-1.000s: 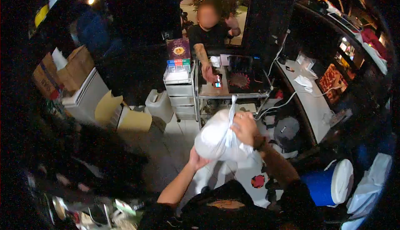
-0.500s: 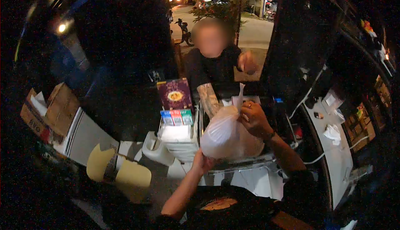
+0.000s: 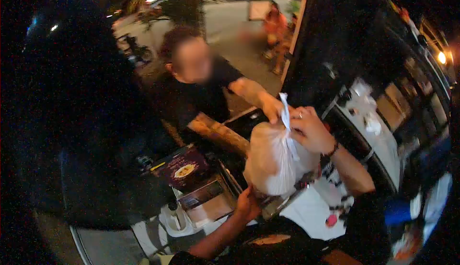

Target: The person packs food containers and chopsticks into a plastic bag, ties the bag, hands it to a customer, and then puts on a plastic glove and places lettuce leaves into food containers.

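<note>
A full white plastic bag [image 3: 273, 164], its top twisted into an upright tail, is held up over the counter. My right hand [image 3: 311, 130], with a ring on one finger, grips the bag at its gathered neck. Low on the bag's near side, my left hand [image 3: 248, 204] supports its underside, fingers partly hidden behind it. Across the counter a person in a black top [image 3: 201, 87] leans in. One hand of that person [image 3: 271, 107] reaches to the bag's neck, close to my right fingers; the other forearm [image 3: 220, 133] goes behind the bag, its hand hidden.
A purple menu card [image 3: 184, 166] leans on the counter by a box-like stand [image 3: 206, 202]. A white jug [image 3: 175, 221] stands left of it. At right runs a white side counter [image 3: 383, 145] with crumpled wrapping. Outside, another person in orange [image 3: 275, 27] is near the road.
The bag has risen and moved toward the person opposite, both my hands with it. That person has leaned in, and one hand now reaches the bag's neck. My view has turned and tilted.
</note>
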`<action>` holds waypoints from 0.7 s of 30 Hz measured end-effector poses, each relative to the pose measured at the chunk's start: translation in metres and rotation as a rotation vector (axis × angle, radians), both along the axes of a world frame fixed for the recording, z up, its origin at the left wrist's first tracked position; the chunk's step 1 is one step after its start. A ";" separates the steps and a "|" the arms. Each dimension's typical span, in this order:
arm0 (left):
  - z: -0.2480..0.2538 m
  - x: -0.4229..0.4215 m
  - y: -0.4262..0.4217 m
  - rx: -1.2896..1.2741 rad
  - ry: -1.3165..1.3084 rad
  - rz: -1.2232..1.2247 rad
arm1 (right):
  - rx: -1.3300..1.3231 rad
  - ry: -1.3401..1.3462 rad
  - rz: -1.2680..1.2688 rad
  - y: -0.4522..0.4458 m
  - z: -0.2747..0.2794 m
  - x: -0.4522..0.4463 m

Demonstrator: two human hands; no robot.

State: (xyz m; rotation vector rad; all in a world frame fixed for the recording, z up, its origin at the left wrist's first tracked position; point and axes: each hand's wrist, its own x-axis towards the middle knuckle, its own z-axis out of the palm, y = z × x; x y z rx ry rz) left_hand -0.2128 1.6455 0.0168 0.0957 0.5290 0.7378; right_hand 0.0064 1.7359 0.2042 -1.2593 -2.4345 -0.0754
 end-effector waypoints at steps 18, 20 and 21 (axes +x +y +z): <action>-0.005 -0.009 0.084 0.129 -0.231 0.232 | 0.146 -0.025 -0.229 0.099 -0.011 -0.040; 0.008 -0.009 0.077 0.212 -0.086 0.228 | 0.198 0.216 -0.216 0.092 -0.015 -0.041; 0.015 -0.006 0.068 0.296 0.047 0.224 | 0.295 0.163 -0.182 0.083 -0.015 -0.040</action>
